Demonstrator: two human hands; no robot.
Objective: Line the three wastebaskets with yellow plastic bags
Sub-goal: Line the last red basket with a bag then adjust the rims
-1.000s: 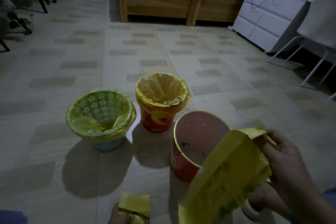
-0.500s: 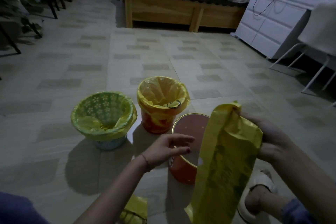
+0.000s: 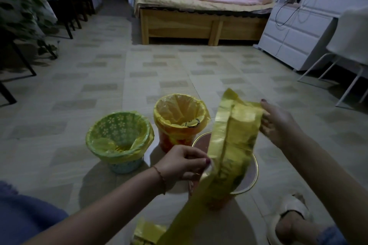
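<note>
A long yellow plastic bag (image 3: 233,145) hangs in front of me over the unlined red wastebasket (image 3: 251,175), which has a gold rim. My right hand (image 3: 278,123) holds the bag's top edge. My left hand (image 3: 183,162) pinches the bag's left edge lower down. Behind stand a green flower-patterned wastebasket (image 3: 119,139) and a smaller orange wastebasket (image 3: 179,121), each with a yellow bag folded over its rim.
A folded stack of yellow bags (image 3: 147,233) lies on the tiled floor near me. My slippered foot (image 3: 290,219) is at the lower right. A wooden bed (image 3: 199,24), a white dresser (image 3: 294,32), a white chair (image 3: 346,53) and a plant (image 3: 22,6) stand farther off.
My left hand has reached across and taken hold of the bag's left edge. My right hand has lifted the top of the bag higher and to the right, spreading it.
</note>
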